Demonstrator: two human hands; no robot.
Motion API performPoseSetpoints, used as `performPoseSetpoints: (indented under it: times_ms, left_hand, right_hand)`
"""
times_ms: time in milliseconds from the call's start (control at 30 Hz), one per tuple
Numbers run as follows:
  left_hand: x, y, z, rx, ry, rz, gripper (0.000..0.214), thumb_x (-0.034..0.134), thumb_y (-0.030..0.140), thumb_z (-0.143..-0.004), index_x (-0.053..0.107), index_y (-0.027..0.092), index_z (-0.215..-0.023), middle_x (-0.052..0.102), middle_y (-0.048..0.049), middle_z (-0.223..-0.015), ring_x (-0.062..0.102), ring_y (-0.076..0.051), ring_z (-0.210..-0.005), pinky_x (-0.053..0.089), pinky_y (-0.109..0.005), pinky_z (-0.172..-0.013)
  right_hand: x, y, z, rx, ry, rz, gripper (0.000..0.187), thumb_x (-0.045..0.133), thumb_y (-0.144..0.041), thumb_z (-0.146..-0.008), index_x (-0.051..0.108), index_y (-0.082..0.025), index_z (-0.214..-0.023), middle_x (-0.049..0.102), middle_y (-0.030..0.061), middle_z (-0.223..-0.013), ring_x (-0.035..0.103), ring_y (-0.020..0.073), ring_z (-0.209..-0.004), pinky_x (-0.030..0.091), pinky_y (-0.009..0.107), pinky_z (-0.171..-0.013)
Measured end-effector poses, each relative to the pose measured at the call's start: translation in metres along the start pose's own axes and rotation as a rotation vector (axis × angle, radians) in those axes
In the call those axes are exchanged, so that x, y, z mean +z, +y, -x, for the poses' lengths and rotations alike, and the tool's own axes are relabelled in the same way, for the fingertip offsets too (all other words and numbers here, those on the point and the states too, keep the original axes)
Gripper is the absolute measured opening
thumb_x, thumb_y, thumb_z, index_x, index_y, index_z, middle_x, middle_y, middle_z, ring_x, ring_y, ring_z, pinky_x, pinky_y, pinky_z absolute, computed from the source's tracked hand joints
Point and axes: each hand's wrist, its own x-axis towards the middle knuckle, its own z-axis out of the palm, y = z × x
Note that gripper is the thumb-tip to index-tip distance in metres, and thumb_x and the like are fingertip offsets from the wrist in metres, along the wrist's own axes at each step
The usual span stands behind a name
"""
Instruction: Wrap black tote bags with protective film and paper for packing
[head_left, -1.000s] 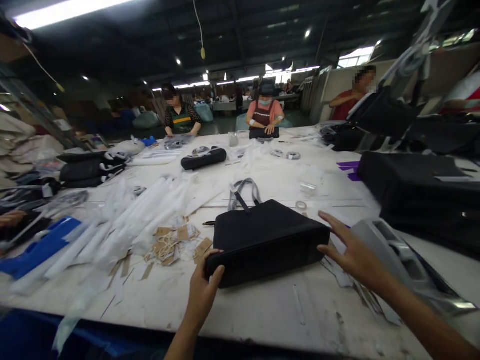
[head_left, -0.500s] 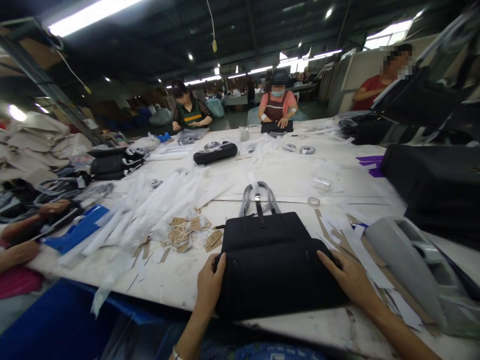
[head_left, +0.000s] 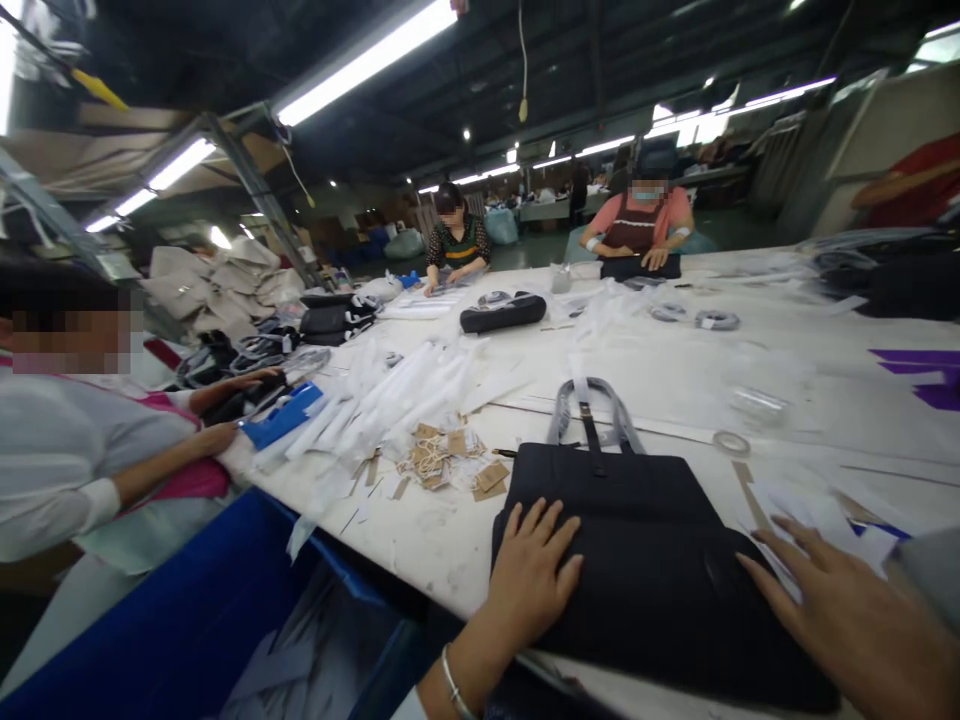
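A black handbag (head_left: 652,570) lies flat on the white table in front of me. Its grey handles (head_left: 611,400), wrapped in clear plastic, point away from me, and a black strap with a buckle lies between them. My left hand (head_left: 536,570) rests on the bag's left side, palm down with the fingers spread. A bracelet circles that wrist. My right hand (head_left: 847,600) is at the bag's right edge, fingers apart, slightly blurred. Whether its thumb touches the bag I cannot tell. Neither hand grips anything.
Left of the bag lie brown hang tags (head_left: 446,455) and white plastic sleeves (head_left: 405,400). A tape roll (head_left: 731,443) sits to the right. A blue bin (head_left: 225,610) stands below the table edge. A co-worker (head_left: 90,440) sits at left; two others work across the table.
My view has swung left. My left hand has let go of the bag's left edge and now lies flat on top. My right hand has opened at the right edge.
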Motion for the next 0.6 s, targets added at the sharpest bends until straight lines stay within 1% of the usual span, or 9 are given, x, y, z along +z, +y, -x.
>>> performPoseSetpoints:
  times_ms: [67,167,233,333,367,433,500,567,600]
  left_hand:
    - [0.003,0.0,0.0,-0.02,0.008,-0.003,0.048,0.045,0.044,-0.094,0.044,0.033,-0.141,0.043,-0.0022,-0.148,0.034,-0.026,-0.139,0.022,-0.053,-0.117]
    - [0.002,-0.001,0.001,-0.035,0.02,0.024,0.048,0.044,0.046,-0.094,0.044,0.034,-0.141,0.042,-0.0014,-0.148,0.034,-0.025,-0.139,0.021,-0.053,-0.118]
    - [0.001,0.0,0.001,-0.042,0.021,0.062,0.048,0.043,0.048,-0.094,0.042,0.036,-0.141,0.042,-0.001,-0.148,0.034,-0.025,-0.139,0.019,-0.053,-0.118]
    - [0.001,0.0,0.002,-0.049,0.024,0.132,0.051,0.047,0.048,-0.093,0.041,0.037,-0.142,0.043,-0.001,-0.148,0.035,-0.026,-0.139,0.017,-0.053,-0.119]
    - [0.0,-0.002,0.002,-0.047,0.024,0.164,0.052,0.05,0.048,-0.091,0.042,0.037,-0.141,0.044,-0.0016,-0.147,0.035,-0.026,-0.139,0.016,-0.053,-0.119]
    - [-0.007,-0.01,0.001,-0.006,-0.016,0.272,0.046,0.056,0.046,-0.088,0.054,0.036,-0.133,0.053,-0.0022,-0.14,0.042,-0.027,-0.134,0.019,-0.052,-0.118]
    - [-0.024,-0.027,-0.007,0.02,-0.106,0.464,0.032,0.056,0.044,-0.088,0.068,0.032,-0.116,0.069,-0.0029,-0.117,0.061,-0.025,-0.114,0.036,-0.047,-0.11]
    - [-0.051,-0.054,-0.025,-0.044,-0.151,0.646,0.032,0.05,0.044,-0.092,0.074,0.027,-0.103,0.076,-0.0032,-0.089,0.071,-0.021,-0.083,0.053,-0.036,-0.087]
    - [-0.065,-0.07,-0.039,-0.12,-0.11,0.676,0.037,0.046,0.045,-0.093,0.074,0.023,-0.103,0.075,-0.0046,-0.083,0.071,-0.02,-0.073,0.056,-0.032,-0.074]
  right_hand:
    - [-0.004,-0.025,-0.017,-0.138,-0.069,-0.062,0.047,0.043,-0.056,-0.082,0.072,-0.025,-0.103,0.062,0.0159,-0.125,0.06,0.0402,-0.107,0.046,0.059,-0.092]
    - [0.001,-0.087,-0.045,-0.212,-0.256,-0.359,0.038,0.049,-0.051,-0.086,0.07,-0.03,-0.11,0.061,0.0057,-0.129,0.06,0.0303,-0.112,0.045,0.049,-0.101]
    - [0.014,-0.133,-0.063,-0.24,-0.385,-0.581,0.031,0.055,-0.046,-0.087,0.072,-0.031,-0.107,0.063,0.0032,-0.126,0.059,0.0276,-0.113,0.044,0.045,-0.103]
    - [0.049,-0.184,-0.084,-0.189,-0.456,-0.936,0.027,0.059,-0.042,-0.085,0.073,-0.029,-0.104,0.069,0.0044,-0.115,0.06,0.0277,-0.11,0.045,0.043,-0.101]
    - [0.064,-0.194,-0.087,-0.146,-0.475,-1.025,0.028,0.06,-0.043,-0.084,0.073,-0.027,-0.103,0.07,0.0051,-0.11,0.063,0.0271,-0.103,0.048,0.041,-0.095]
    - [0.096,-0.199,-0.089,-0.024,-0.523,-1.118,0.034,0.058,-0.047,-0.085,0.073,-0.022,-0.102,0.073,0.0067,-0.097,0.067,0.0238,-0.08,0.053,0.037,-0.078]
    - [0.124,-0.193,-0.086,0.096,-0.54,-1.121,0.04,0.057,-0.05,-0.085,0.071,-0.018,-0.102,0.073,0.0077,-0.087,0.065,0.021,-0.065,0.052,0.035,-0.067]
    - [0.142,-0.184,-0.083,0.188,-0.522,-1.121,0.044,0.055,-0.052,-0.086,0.069,-0.015,-0.106,0.073,0.0082,-0.084,0.063,0.0196,-0.061,0.051,0.033,-0.063]
    - [0.147,-0.18,-0.082,0.219,-0.515,-1.126,0.045,0.054,-0.053,-0.086,0.067,-0.015,-0.107,0.073,0.0085,-0.085,0.062,0.0192,-0.06,0.05,0.032,-0.061]
